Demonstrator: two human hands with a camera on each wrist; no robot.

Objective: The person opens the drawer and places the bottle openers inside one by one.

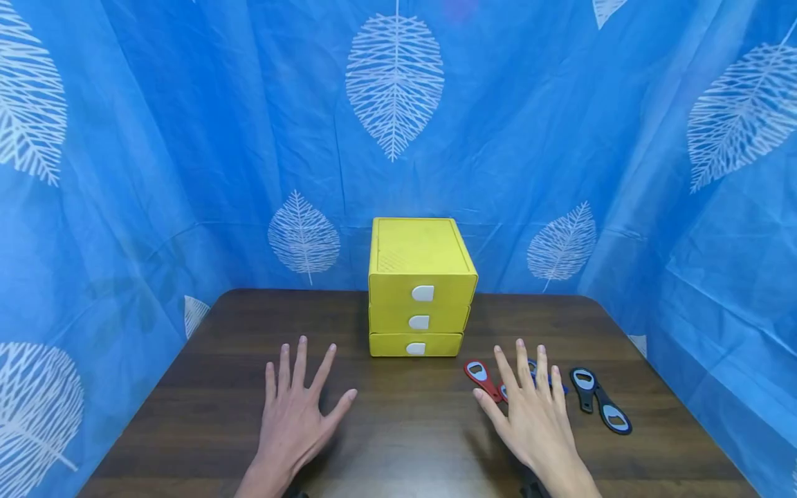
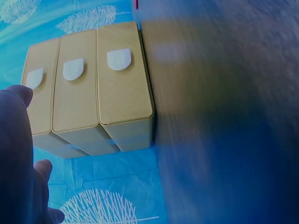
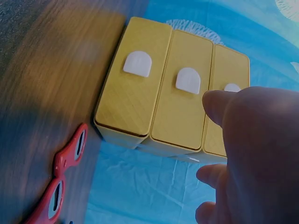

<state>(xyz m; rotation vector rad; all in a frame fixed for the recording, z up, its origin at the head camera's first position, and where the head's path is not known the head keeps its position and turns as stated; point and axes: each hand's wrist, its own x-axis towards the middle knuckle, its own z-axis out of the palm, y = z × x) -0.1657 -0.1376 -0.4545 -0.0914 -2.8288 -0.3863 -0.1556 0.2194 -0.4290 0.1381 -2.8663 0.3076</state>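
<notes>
Both of my hands are spread with nothing in them, held over the near half of the table in the head view. My left hand (image 1: 292,418) is to the left of a yellow three-drawer box (image 1: 423,249), fingers pointing toward the back. My right hand (image 1: 535,422) hovers over red bottle openers (image 1: 476,371) and a blue bottle opener (image 1: 563,389), partly hiding them. Just right of it lie two black bottle openers (image 1: 615,418). The right wrist view shows two red openers (image 3: 70,154) beside the box. All the drawers are closed, each with a white tab handle (image 2: 119,59).
The dark wooden table (image 1: 386,429) has rounded back corners. A blue curtain (image 1: 249,138) with white leaf prints hangs around its back and sides, close behind the drawer box.
</notes>
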